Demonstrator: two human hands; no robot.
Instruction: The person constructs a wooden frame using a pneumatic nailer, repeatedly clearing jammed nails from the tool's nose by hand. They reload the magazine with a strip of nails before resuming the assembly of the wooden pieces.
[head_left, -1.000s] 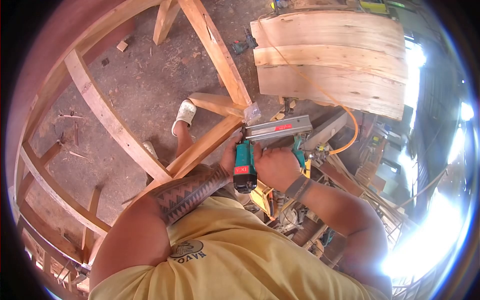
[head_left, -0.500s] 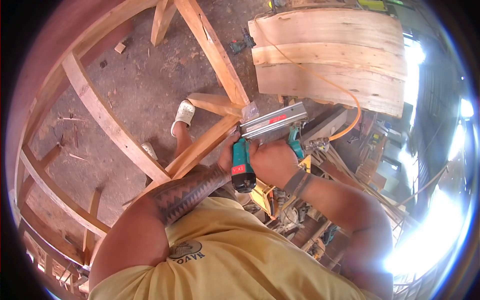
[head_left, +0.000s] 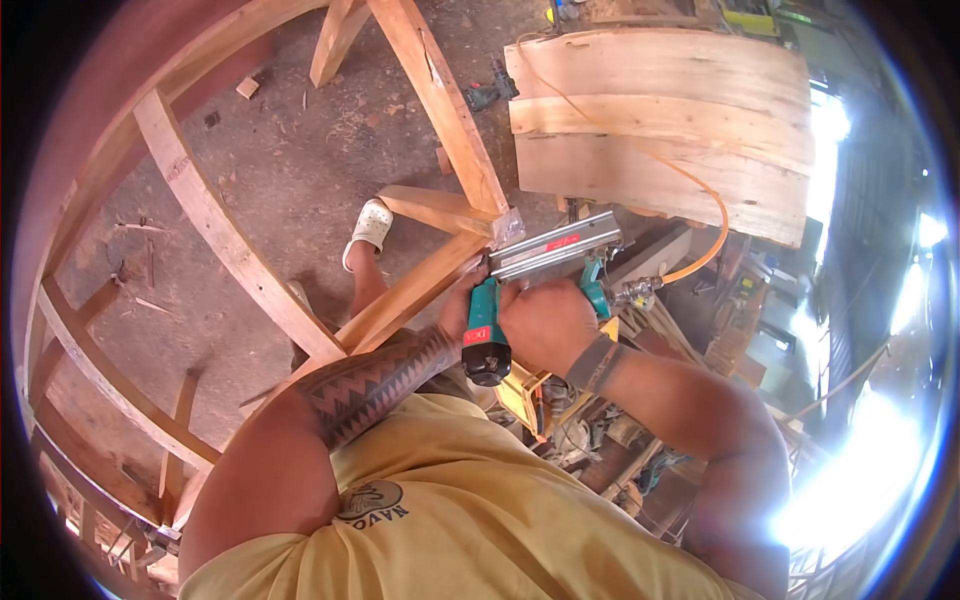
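Note:
My right hand (head_left: pixel 550 322) is closed around the handle of a teal and black nail gun (head_left: pixel 487 335). The gun's silver magazine (head_left: pixel 556 247) stretches up and to the right, and its nose sits by the corner of a wooden frame. My left hand (head_left: pixel 460 305) is at the end of a wooden rail (head_left: pixel 418 286), gripping it close to that corner; the gun hides most of its fingers. An orange air hose (head_left: pixel 722 222) runs from the gun's metal coupling (head_left: pixel 636 291). Clear plastic or tape (head_left: pixel 508 225) covers the corner above the magazine.
Curved wooden ribs (head_left: pixel 225 225) of the frame spread across the left. A panel of pale boards (head_left: pixel 660 110) lies at upper right, with a power tool (head_left: pixel 490 88) beside it. My foot in a white clog (head_left: pixel 368 232) stands on the dirty floor. Wood scraps (head_left: pixel 625 440) pile up at lower right.
The view has shifted slightly, so the frame and board panel appear a little lower and farther right. Both hands and the nail gun keep nearly the same pose.

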